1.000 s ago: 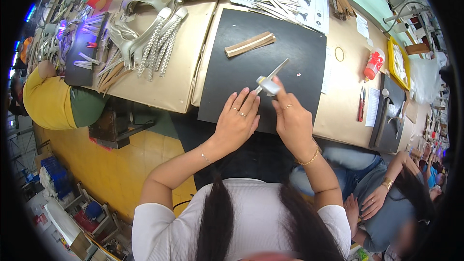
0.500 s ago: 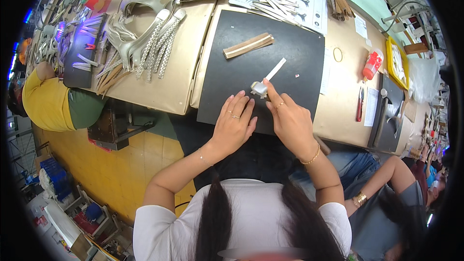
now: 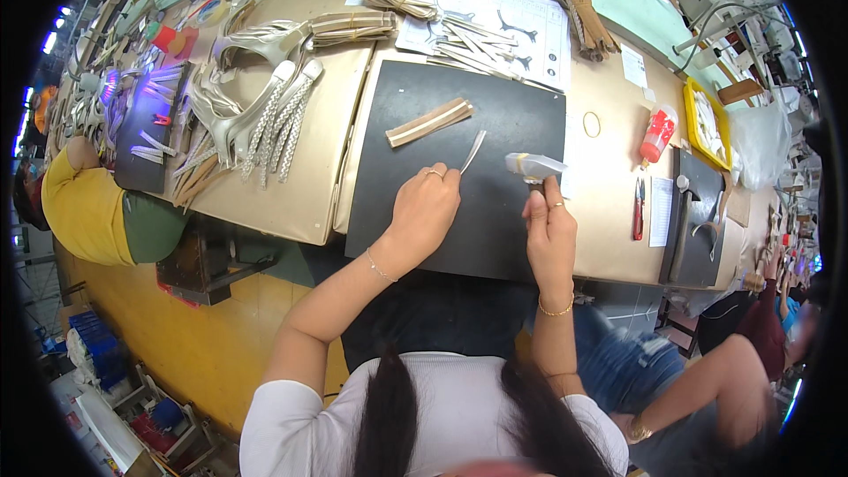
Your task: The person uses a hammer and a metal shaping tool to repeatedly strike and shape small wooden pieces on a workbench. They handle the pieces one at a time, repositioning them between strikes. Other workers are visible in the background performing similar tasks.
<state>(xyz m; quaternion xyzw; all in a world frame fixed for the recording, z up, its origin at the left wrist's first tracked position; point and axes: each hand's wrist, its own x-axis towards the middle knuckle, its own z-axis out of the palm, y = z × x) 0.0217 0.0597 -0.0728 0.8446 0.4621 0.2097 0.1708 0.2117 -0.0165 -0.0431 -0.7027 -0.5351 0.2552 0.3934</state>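
My left hand [image 3: 426,212] pinches the near end of a thin whitish strip [image 3: 473,150], which slants up and away over a black board [image 3: 495,115]. In my right hand [image 3: 552,234] is a small whitish, translucent plastic piece with a yellowish band [image 3: 532,165]. Its exact kind is unclear, and it is held by thumb and fingers above the board's right part. Beyond my left hand lies a small stack of brown strips with a pale stripe [image 3: 429,122].
Braided white straps [image 3: 281,119] and bundled strips [image 3: 353,26] lie to the left. A printed sheet [image 3: 539,35] is at the back. On the right are a red bottle [image 3: 658,134], red-handled tool [image 3: 638,212] and yellow tray [image 3: 709,124]. Another person's arm [image 3: 707,384] is close by.
My right hand has moved right, lifting the translucent piece from the strip. My left hand has gone from resting flat to pinching the strip. The whole view has shifted slightly.
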